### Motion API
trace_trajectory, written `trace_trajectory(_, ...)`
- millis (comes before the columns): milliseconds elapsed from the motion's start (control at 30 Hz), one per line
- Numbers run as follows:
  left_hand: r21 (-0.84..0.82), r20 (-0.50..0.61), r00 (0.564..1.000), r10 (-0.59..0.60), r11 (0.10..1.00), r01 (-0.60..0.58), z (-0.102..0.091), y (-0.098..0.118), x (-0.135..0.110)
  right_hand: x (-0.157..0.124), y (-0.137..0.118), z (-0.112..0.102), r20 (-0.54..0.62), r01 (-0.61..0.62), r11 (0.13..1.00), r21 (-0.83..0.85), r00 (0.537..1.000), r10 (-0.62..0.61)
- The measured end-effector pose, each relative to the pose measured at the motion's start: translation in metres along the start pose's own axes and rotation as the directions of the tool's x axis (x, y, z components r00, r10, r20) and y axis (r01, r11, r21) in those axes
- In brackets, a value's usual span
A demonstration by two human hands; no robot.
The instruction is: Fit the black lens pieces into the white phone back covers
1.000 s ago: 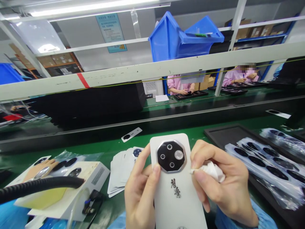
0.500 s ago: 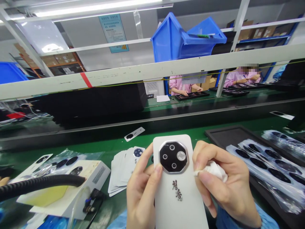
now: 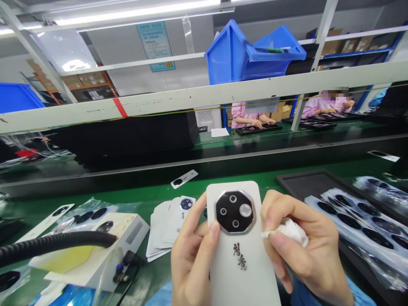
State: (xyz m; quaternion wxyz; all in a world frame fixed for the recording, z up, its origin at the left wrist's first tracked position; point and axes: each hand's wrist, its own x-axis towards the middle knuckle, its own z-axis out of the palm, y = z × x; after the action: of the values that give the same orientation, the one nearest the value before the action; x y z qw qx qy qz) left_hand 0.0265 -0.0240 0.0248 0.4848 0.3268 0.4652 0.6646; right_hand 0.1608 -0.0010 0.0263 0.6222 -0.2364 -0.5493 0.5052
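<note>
A white phone back cover point(image 3: 244, 276) stands tilted toward me, with a black octagonal camera module point(image 3: 235, 211) near its top and dark lettering below. My left hand point(image 3: 194, 250) grips its left edge, thumb on the front beside the camera area. At the right edge, my right hand point(image 3: 302, 242) pinches a crumpled white cloth point(image 3: 292, 231), its tip close to the cover's side. Whether the cloth touches the edge I cannot tell. Behind my left hand lies a fanned stack of similar white covers point(image 3: 164, 229).
Left stands a white box point(image 3: 127, 238) with a black corrugated hose point(image 3: 57, 245) across it. On the right, bagged camera parts point(image 3: 357, 216) lie by a dark tray point(image 3: 306, 185). A narrow white card point(image 3: 184, 179) lies behind. Across the bench, people in pink work at trays point(image 3: 258, 128).
The view has shifted slightly, so everything sits a little further right. Both hands keep their hold on the cover and cloth, almost unmoved relative to each other.
</note>
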Motion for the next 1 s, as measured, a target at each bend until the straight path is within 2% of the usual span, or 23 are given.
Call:
trace_trajectory(167, 0.031, -0.052, 0.998, 0.045, 0.999, -0.043, 0.001, 0.0, -0.002, 0.002, 0.0, -0.002, 0.028, 0.054, 0.997, -0.06, 0.998, -0.053)
trace_trajectory(300, 0.057, -0.122, 0.987, 0.103, 0.994, -0.097, 0.004, -0.003, -0.004, 0.008, 0.0, -0.003, 0.07, 0.259, 0.931, -0.257, 0.966, -0.25)
trace_trajectory(400, 0.168, -0.159, 0.966, 0.202, 0.97, -0.175, 0.01, -0.007, -0.008, 0.009, 0.001, -0.001, 0.09, 0.41, 0.778, -0.477, 0.903, -0.42)
trace_trajectory(533, 0.326, -0.162, 0.912, 0.375, 0.893, -0.31, 0.017, -0.014, -0.014, 0.003, 0.007, 0.003, 0.178, 0.506, 0.466, -0.726, 0.792, -0.583)
trace_trajectory(600, 0.38, -0.133, 0.889, 0.437, 0.851, -0.362, 0.018, -0.019, -0.015, 0.0, 0.011, 0.005, 0.222, 0.503, 0.35, -0.791, 0.768, -0.601)
trace_trajectory(700, 0.473, -0.116, 0.855, 0.506, 0.785, -0.401, 0.016, -0.025, -0.014, 0.0, 0.017, 0.007, 0.258, 0.499, 0.275, -0.822, 0.756, -0.602)
trace_trajectory(867, 0.538, -0.105, 0.824, 0.556, 0.729, -0.423, 0.007, -0.033, -0.011, 0.002, 0.023, 0.003, 0.356, 0.554, 0.208, -0.806, 0.735, -0.577)
trace_trajectory(1000, 0.496, -0.103, 0.856, 0.507, 0.772, -0.398, 0.006, -0.031, -0.011, 0.004, 0.023, -0.001, 0.41, 0.582, 0.241, -0.776, 0.757, -0.509)
